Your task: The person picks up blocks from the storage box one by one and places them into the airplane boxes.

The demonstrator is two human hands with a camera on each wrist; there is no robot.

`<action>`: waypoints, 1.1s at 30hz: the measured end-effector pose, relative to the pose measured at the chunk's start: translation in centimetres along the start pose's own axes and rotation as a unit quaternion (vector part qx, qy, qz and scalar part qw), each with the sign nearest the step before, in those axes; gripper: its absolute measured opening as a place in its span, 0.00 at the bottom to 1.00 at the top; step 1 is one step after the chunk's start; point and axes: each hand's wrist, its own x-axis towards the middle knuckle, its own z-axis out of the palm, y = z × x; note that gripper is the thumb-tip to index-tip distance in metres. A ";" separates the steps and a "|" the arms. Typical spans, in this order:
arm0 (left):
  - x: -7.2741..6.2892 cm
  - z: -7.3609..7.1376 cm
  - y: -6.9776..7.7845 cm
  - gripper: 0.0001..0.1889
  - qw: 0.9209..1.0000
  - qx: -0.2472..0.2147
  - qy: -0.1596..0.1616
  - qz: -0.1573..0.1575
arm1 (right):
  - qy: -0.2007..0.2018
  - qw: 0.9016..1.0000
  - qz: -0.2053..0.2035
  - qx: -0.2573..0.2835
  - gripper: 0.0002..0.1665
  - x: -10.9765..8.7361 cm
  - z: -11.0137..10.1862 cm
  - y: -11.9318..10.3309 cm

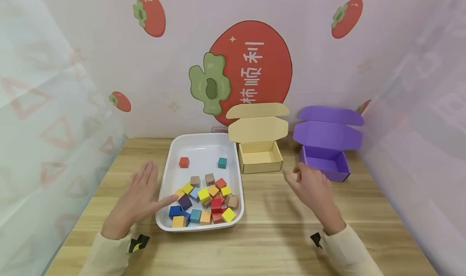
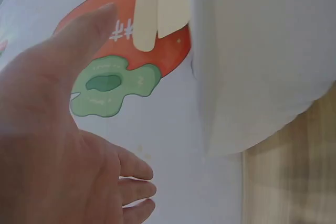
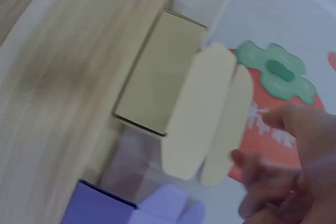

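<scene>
Fingers [image 1: 146, 174] on the left hand [image 1: 134, 201] are straight and close together, just left of the tray [image 1: 200, 148]. Its thumb sticks out over the tray's left edge, near an orange block [image 1: 179, 193]. I cannot tell if they touch. The right hand [image 1: 316, 189] is to the right of the tray, near the yellow box [image 1: 258, 131] and the purple box [image 1: 327, 136]. Its thumb and pointing finger are apart, its other fingers are loosely bent, and it holds nothing. Most blocks [image 1: 204, 195] are bunched in the tray's near end. One red block [image 1: 184, 162] and one green block [image 1: 222, 163] sit toward its far end. The yellow box is just right of the tray, and the purple box is farther right. Both lids are up. Under the tray is a wood table [image 1: 262, 239].
</scene>
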 end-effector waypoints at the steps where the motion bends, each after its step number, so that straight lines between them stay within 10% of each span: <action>1: -0.1 0.1 -0.1 0.65 1.000 -0.004 -0.007 0.004 | 0.005 1.000 0.000 0.014 0.27 0.5 0.3 0.0; 16: -2.6 3.7 0.7 0.73 0.998 -0.040 -0.041 0.022 | -0.036 0.996 0.022 0.076 0.21 8.0 4.4 1.4; 33: -2.9 4.8 0.9 0.72 0.999 -0.022 -0.026 0.019 | -0.062 0.997 -0.003 0.040 0.25 8.4 6.4 1.9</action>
